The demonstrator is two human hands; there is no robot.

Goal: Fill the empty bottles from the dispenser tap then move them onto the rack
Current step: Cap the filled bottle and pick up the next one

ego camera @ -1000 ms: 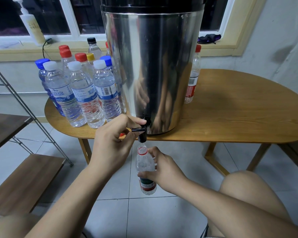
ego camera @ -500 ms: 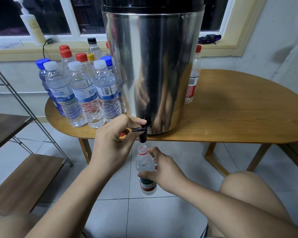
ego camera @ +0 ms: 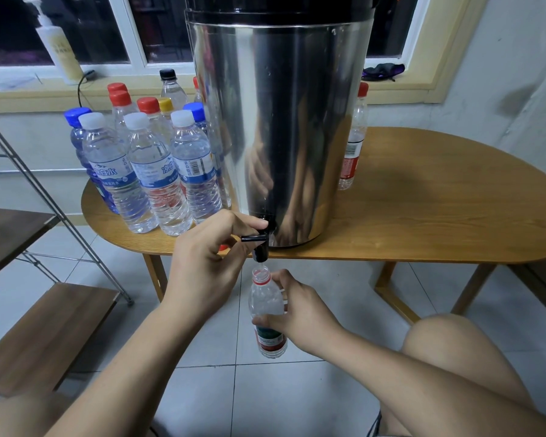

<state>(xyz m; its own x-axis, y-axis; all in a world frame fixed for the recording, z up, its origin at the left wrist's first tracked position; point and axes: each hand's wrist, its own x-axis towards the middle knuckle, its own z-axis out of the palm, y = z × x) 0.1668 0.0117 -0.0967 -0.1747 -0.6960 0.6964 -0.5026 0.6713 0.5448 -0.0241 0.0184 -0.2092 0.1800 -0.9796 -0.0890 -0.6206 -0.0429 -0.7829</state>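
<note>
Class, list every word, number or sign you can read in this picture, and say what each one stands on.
"凉白水": label of the front-left bottle.
"凉白": label of the middle front bottle; the rest curves out of sight.
Barcode digits on the third front bottle: too small to read.
Labels on the uncapped bottle, the lone red-capped bottle and the pump bottle: blurred, unreadable.

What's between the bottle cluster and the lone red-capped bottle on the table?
The steel dispenser stands between bottle cluster and lone bottle, head view.
</note>
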